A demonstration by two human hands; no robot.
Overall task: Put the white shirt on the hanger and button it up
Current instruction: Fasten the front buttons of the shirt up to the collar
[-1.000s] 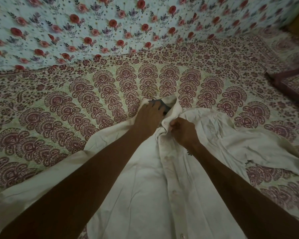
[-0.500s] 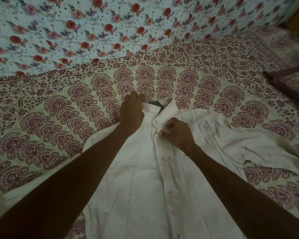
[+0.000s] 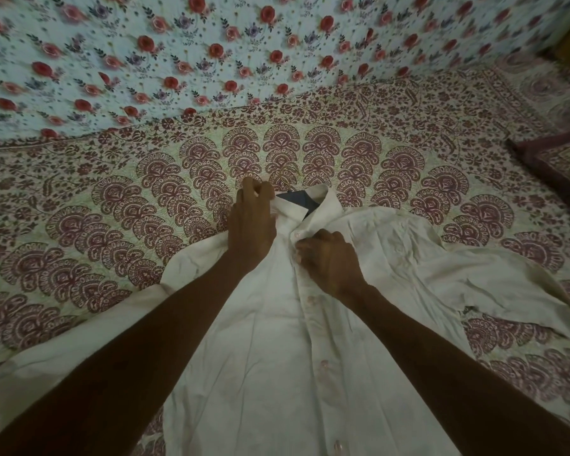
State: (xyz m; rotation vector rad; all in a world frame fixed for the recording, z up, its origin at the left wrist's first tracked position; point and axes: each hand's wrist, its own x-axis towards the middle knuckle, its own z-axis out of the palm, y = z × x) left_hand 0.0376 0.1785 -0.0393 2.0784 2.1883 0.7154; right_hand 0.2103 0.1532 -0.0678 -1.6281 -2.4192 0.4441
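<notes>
While the white shirt (image 3: 270, 373) lies front-up and spread flat on the bed (image 3: 112, 225), its collar (image 3: 326, 205) points away from the camera and its sleeves run out to either side. The placket is closed, with buttons (image 3: 311, 300) visible down the centre line. A dark piece (image 3: 295, 202) shows inside the collar opening; identity unclear. A thin hook-shaped wire (image 3: 290, 171) lies on the bedspread just beyond the collar, blurred. The left hand (image 3: 252, 225) is at the left collar edge, fingers curled and gripping the cloth. The right hand (image 3: 329, 261) is on the placket just below the top button, fingers curled and pinching the fabric. A floral wall covering (image 3: 178, 60) is behind the bed. A pillow (image 3: 560, 159) is at the far right.
</notes>
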